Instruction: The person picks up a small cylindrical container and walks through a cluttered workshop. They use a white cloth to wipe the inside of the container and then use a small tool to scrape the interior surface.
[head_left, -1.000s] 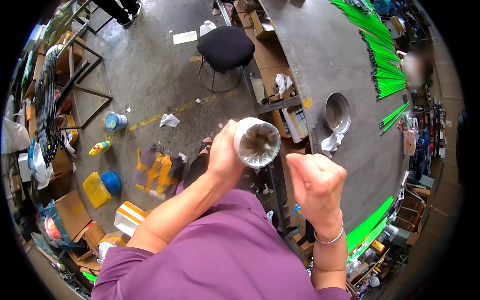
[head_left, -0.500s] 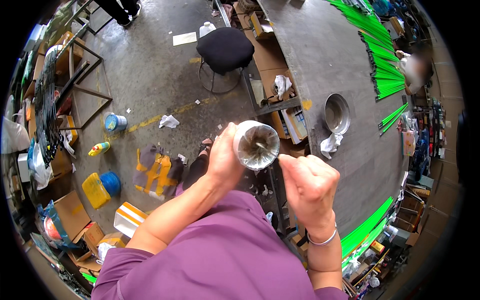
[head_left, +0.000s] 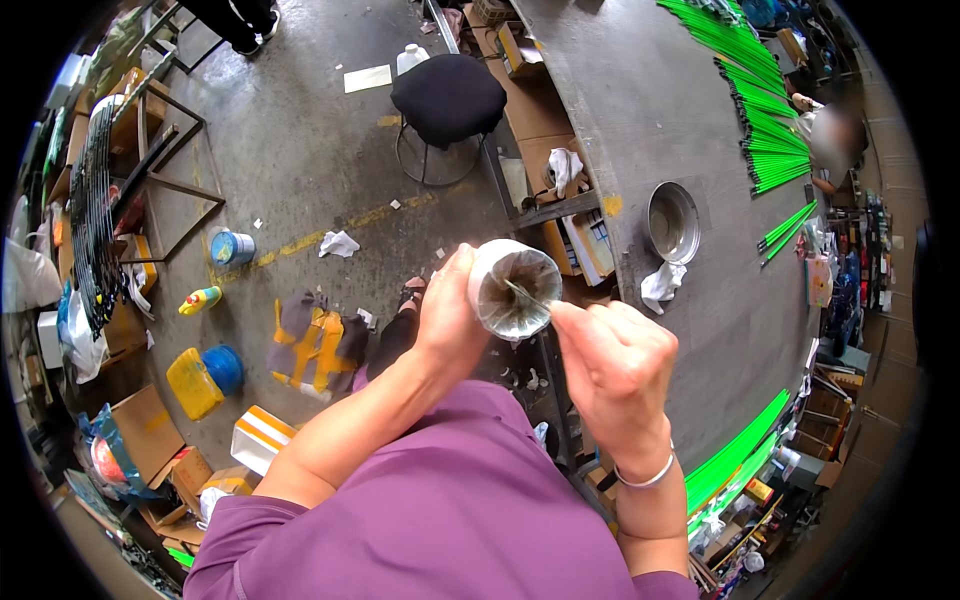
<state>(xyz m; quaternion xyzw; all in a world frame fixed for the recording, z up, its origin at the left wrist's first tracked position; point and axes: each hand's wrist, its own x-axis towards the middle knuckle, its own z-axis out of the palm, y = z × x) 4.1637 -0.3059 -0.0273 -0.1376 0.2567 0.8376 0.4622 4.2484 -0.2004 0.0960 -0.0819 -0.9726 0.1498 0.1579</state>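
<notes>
My left hand point(head_left: 452, 315) is wrapped round a white cup point(head_left: 515, 270), whose mouth faces up toward me. A crinkled, shiny grey lining covers the cup's inside; what lies at the bottom is too dark to make out. In the pinched fingers of my right hand point(head_left: 618, 355) is a thin, pale stick point(head_left: 527, 294). It slants over the right side of the rim, and its far end reaches into the cup. My right fingertips are close to that rim.
On the grey table point(head_left: 740, 330) at the right are a metal bowl point(head_left: 673, 224), a white rag point(head_left: 662, 288) and bundles of green rods point(head_left: 778, 160). A person point(head_left: 835, 140) is at its far side. A black stool point(head_left: 448, 98) and a blue tin point(head_left: 231, 247) stand on the floor.
My right hand has shifted slightly left toward the cup. The thin stick now lies at a different slant and shows more of its length. My left hand and the cup have hardly moved.
</notes>
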